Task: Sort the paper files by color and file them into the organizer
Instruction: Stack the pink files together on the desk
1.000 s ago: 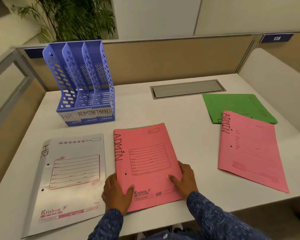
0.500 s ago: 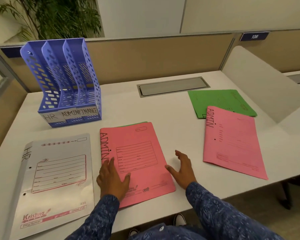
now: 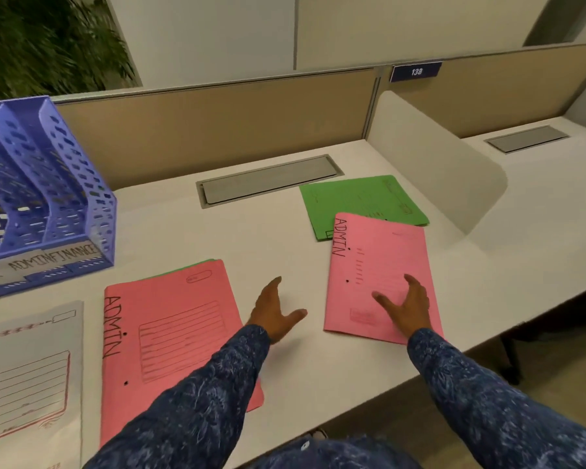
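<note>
Hovering open, your right grip (image 3: 403, 306) lay over the right-hand pink file (image 3: 379, 252), left grip (image 3: 274, 311) open near it; that file lapped the green file (image 3: 359, 198), so sliding it clear first seemed wise.

Looked down on a smooth white desk top (image 3: 285, 238), softly and evenly lit. Noted a grey rectangular cable hatch (image 3: 268, 181) sunk flush into it near the back edge. Found a tan fabric partition panel (image 3: 217, 130) standing along the rear, with a dark blue number plate (image 3: 416, 72) at its top (white digits, 138). Saw a white curved side divider (image 3: 430, 164) rising at the right, a neighbouring white desk (image 3: 555, 184) and a second grey hatch (image 3: 526, 139) beyond. Made out pale plain walls (image 3: 217, 35) behind, a green leafy plant (image 3: 48, 45) at upper left, beige floor (image 3: 562, 360) below the front edge.
</note>
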Demonstrator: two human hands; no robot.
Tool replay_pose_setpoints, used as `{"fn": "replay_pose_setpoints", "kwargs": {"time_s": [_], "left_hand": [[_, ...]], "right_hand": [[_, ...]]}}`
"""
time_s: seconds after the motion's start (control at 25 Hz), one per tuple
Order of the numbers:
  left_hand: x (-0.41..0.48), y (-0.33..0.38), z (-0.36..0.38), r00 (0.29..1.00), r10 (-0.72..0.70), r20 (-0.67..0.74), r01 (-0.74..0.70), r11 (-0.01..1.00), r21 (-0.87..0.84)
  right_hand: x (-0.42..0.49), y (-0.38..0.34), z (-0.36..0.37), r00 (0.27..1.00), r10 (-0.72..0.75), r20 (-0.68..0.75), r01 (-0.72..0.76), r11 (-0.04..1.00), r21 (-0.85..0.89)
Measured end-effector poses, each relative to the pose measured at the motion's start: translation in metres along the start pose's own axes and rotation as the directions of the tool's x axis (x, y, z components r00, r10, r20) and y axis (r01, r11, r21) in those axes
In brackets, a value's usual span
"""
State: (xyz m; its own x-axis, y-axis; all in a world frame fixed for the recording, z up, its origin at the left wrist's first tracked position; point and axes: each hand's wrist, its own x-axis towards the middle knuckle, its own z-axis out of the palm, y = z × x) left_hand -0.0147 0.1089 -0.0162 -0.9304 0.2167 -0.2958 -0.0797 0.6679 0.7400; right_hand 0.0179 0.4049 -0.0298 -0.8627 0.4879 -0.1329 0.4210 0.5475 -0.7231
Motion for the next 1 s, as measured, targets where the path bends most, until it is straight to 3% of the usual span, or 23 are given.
{"fn": "replay_pose_setpoints", "kwargs": {"time_s": [0.24, 0.4, 0.52, 0.72, 1.0], "left_hand": [[0.043, 0.048, 0.056, 0.992, -0.056, 0.117, 0.046, 0.995, 0.091], [0.054, 0.070, 0.076, 0.993, -0.060, 0.106, 0.042, 0.987, 0.158], [0.056, 0.080, 0.085, 0.994, -0.045, 0.104, 0.041, 0.998, 0.038], [0.061, 0.098, 0.088, 0.984, -0.172, 0.039, 0.176, 0.935, -0.308], [0.042, 0.109, 0.085, 0.995, -0.101, 0.006, 0.088, 0.834, -0.545]], "right_hand": [[0.039, 0.044, -0.046, 0.996, 0.076, 0.040, -0.076, 0.997, -0.014], [0.042, 0.060, -0.045, 0.990, 0.089, 0.113, -0.070, 0.985, -0.157], [0.044, 0.066, -0.041, 0.989, 0.079, 0.124, -0.050, 0.975, -0.217], [0.048, 0.068, -0.045, 0.985, 0.095, 0.143, -0.083, 0.993, -0.087], [0.045, 0.067, -0.055, 0.984, 0.098, 0.150, -0.107, 0.993, 0.049]]}}
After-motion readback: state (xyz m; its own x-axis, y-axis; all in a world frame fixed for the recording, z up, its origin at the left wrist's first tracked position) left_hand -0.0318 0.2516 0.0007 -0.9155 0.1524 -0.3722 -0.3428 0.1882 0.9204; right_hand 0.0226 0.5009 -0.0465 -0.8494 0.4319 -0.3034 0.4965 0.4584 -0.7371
